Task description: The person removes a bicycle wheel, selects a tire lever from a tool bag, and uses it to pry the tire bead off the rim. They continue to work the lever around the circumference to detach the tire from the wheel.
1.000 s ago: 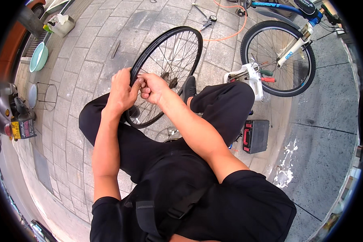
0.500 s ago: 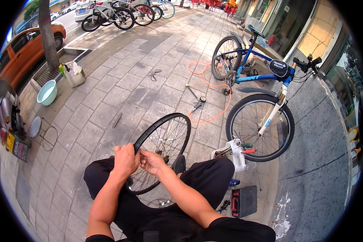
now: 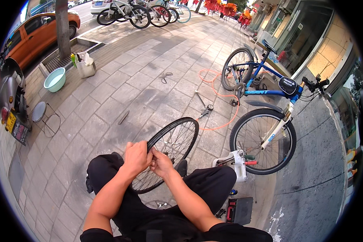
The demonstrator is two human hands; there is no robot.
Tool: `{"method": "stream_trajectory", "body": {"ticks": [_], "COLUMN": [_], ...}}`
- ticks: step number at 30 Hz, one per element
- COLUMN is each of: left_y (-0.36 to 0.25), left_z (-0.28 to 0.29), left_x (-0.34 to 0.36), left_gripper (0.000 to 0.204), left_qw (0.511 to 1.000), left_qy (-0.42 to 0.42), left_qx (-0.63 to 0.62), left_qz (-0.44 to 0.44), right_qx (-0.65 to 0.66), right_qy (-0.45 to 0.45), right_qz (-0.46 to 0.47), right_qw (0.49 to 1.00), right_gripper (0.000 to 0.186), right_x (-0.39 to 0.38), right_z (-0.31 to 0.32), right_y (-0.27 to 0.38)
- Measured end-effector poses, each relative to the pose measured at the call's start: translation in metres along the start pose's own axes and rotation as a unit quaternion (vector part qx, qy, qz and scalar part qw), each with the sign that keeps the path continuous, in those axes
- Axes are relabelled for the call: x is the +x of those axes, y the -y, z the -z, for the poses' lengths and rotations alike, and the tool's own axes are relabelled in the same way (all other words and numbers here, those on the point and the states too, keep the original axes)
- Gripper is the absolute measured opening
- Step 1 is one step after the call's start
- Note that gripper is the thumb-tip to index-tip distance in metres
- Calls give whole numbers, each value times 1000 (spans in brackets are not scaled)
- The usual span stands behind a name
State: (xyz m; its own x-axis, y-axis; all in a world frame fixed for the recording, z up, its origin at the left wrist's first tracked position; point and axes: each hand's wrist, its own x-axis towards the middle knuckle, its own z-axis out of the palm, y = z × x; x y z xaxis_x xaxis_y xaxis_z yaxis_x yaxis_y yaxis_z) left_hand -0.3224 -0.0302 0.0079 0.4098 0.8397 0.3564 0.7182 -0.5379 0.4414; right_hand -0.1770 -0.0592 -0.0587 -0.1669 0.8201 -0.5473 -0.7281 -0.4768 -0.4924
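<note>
A spoked bicycle wheel (image 3: 164,130) with a black outer edge stands tilted between my knees. My left hand (image 3: 137,156) is closed over its near left edge, knuckles up. Right beside it, my right hand (image 3: 162,162) has its thumb and fingers pinched at the inner side of the same edge. My fingers hide exactly what lies between them there. Spokes and hub show beyond the right hand, and the wheel's lower part runs down between my legs.
A blue bicycle (image 3: 266,92) stands at the right by the wall. An orange air hose (image 3: 234,117) with a gauge (image 3: 209,107) lies ahead. Near my right knee are a white tool container (image 3: 240,167) and a black case (image 3: 243,210). A stool (image 3: 39,111) and basin (image 3: 55,80) stand left.
The whole view has shifted, so the surroundings sit further right in the picture. Both hands stay close together on the wheel's edge; their grip looks much the same.
</note>
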Motion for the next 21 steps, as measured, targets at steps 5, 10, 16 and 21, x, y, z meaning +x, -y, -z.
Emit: {"method": "stream_trajectory", "body": {"ticks": [5,10,16,21], "left_y": [0,2,-8,8], "left_z": [8,11,13,9], "left_x": [5,1,2,-1], "left_gripper": [29,28,28,30], "left_qw": [999,993,996,998], "left_qy": [-10,84,74,-14], "left_qx": [7,15,-27,-63], "left_qz": [-51,81,34,-20], "right_qx": [-86,-122,-66,-72], "right_qy": [-79,-26,-11,0], "right_qz": [-44,-35,-58,-72], "right_qw": [992,992,996,995], "right_gripper": [6,17,20,16], "right_x": [13,-22,7,10], "right_z": [-4,-32,3,-3], "right_y": [14,20,15,22]}}
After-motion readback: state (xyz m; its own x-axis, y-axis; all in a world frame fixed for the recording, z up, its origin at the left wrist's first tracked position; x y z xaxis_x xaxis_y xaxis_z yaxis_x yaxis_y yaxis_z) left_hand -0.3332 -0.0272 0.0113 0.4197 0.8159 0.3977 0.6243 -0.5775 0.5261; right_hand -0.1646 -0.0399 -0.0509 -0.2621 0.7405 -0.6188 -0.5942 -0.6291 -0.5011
